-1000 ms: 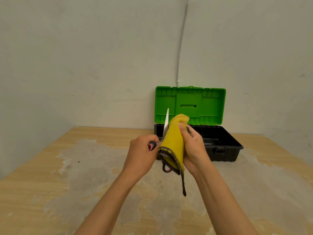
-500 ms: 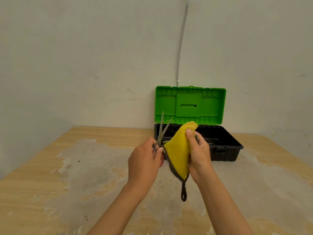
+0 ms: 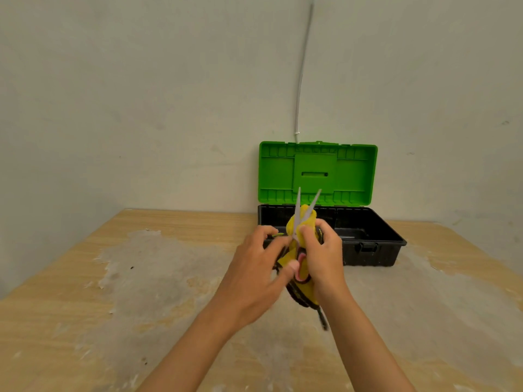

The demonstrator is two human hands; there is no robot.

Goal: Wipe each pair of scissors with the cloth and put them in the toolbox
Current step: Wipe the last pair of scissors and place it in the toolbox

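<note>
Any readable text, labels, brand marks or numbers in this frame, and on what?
None can be read.
Toolbox lid: only moulded ribs and a slot, no lettering visible.
Toolbox base: plain black front with a latch, no label visible.
Yellow cloth and scissors: no print or marking can be made out.
Wall and table: no signs or writing.
</note>
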